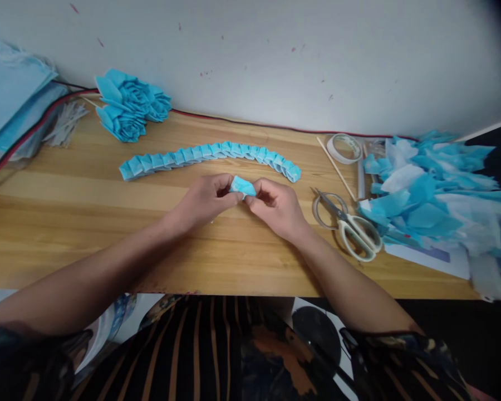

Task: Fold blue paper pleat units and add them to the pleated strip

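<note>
My left hand (204,201) and my right hand (275,207) meet at the middle of the wooden table (87,223). Both pinch a small folded piece of blue paper (242,186) between their fingertips, just above the tabletop. Behind the hands lies a long curved row of folded blue paper pieces (209,156), overlapping like scales. The fingers of both hands are curled and closed on the small piece.
Scissors (350,225) lie to the right of my right hand, with a tape roll (344,148) and a thin wooden stick (336,167) behind them. A heap of blue paper scraps (434,195) fills the right side. Blue paper roses (127,106) sit at the back left beside stacked blue sheets (8,94).
</note>
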A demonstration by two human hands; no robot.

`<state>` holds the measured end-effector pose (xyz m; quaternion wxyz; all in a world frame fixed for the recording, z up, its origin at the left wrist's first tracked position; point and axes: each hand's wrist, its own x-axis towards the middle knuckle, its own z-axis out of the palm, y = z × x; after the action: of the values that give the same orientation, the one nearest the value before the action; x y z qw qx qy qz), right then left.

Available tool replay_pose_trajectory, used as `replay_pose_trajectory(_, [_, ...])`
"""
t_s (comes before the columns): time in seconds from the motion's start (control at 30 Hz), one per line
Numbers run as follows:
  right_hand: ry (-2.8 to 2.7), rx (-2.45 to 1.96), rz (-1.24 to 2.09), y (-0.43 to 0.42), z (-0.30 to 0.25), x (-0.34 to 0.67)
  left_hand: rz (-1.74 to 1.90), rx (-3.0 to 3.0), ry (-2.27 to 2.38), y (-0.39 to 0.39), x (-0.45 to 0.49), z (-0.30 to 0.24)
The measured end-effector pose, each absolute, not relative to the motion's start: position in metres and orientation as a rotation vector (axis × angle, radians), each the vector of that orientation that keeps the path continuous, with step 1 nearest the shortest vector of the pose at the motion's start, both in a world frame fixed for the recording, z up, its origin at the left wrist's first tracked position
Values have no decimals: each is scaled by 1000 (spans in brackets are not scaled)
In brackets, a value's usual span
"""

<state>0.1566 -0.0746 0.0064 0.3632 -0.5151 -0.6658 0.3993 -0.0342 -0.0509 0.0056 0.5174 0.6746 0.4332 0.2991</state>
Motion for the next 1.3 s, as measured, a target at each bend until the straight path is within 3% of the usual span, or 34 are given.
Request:
replay_pose_trajectory(0.3, [-1661, -1253, 1268, -74, 12, 162, 756, 1527, 1034, -52, -34, 7])
replay_pose_trajectory(0.5, [-1604, -1283, 1188, -72, 10, 163, 774, 1537, 990, -50, -33, 6])
replay_pose_trajectory(0.77, [-1521, -1345, 1083, -69, 8, 165, 1077, 1769, 1105, -57, -34, 11])
replay_pose_trajectory(0.93, [-1513, -1337, 1099, -69, 7, 163, 1030, 2090, 1137, -63, -33, 13])
replay_pose_trajectory(1.3, [-1519, -1281, 1139, -72, 6, 159, 1044, 2081, 1163, -58, -33, 8])
